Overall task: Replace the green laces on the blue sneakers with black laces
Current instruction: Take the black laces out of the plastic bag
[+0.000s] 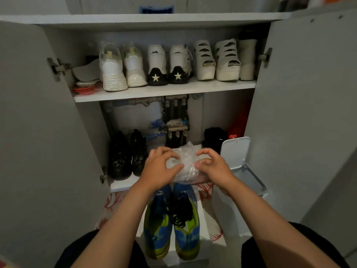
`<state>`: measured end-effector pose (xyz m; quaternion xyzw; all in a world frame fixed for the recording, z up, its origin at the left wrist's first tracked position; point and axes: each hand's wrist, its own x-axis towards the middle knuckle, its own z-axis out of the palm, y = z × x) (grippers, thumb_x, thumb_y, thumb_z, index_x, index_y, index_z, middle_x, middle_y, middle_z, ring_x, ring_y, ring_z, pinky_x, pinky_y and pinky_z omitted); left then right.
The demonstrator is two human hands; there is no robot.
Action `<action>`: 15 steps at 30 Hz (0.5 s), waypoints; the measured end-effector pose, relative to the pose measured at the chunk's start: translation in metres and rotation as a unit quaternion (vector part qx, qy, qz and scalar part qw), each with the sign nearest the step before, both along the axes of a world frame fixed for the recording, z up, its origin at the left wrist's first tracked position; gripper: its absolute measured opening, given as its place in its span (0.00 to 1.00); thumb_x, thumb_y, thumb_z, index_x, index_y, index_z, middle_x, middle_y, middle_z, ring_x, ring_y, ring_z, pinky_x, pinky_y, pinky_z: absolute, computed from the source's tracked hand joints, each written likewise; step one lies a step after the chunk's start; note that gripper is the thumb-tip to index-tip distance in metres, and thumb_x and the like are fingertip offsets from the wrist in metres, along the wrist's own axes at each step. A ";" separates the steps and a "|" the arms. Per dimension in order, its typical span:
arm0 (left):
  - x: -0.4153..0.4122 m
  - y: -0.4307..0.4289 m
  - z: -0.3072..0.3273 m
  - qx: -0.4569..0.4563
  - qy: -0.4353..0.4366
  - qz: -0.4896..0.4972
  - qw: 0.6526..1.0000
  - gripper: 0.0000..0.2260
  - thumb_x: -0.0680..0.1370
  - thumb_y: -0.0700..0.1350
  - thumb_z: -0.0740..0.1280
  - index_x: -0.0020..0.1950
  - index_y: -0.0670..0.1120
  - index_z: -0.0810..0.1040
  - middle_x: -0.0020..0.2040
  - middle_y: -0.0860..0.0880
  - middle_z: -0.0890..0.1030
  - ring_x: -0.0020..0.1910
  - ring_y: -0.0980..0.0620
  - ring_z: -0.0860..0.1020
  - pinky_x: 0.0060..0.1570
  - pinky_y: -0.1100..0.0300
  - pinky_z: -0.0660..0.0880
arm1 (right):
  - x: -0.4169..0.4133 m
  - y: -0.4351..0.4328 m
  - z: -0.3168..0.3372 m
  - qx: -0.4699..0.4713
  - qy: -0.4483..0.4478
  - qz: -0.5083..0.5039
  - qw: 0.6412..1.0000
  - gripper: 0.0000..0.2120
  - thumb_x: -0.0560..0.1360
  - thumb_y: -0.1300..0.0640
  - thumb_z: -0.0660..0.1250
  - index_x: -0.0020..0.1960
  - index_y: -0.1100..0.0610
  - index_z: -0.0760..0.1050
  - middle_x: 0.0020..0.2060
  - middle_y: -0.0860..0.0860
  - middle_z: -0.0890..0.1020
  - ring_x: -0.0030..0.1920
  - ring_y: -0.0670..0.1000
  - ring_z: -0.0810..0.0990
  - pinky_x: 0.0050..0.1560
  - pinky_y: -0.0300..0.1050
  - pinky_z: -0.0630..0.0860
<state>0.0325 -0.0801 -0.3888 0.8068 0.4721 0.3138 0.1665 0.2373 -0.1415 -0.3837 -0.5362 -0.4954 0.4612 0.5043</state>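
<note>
Two blue sneakers with lime-green trim point(171, 227) lie side by side on the floor between my knees. A tangle of black laces point(181, 211) rests on top of them. Above the sneakers, at the edge of the cabinet's bottom shelf, I hold a crumpled clear plastic bag point(186, 161). My left hand point(161, 167) grips its left side with curled fingers, and my right hand point(211, 167) grips its right side the same way. What the bag contains cannot be made out.
An open white cabinet point(164, 91) faces me, both doors swung wide. White shoes line the upper shelf; black boots point(125, 153) stand at lower left, pipes behind. A white bin with its lid up point(237, 153) stands to the right. A red-patterned mat point(114, 202) lies under the sneakers.
</note>
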 end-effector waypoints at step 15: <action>0.162 0.020 -0.048 -0.190 0.018 -0.145 0.971 0.07 0.74 0.42 0.72 0.41 0.55 0.83 0.41 0.56 0.82 0.39 0.59 0.80 0.45 0.60 0.79 | 0.148 -0.001 -0.054 -0.026 -0.295 -0.049 0.954 0.18 0.71 0.56 0.77 0.58 0.43 0.80 0.56 0.43 0.74 0.52 0.43 0.76 0.56 0.37 0.74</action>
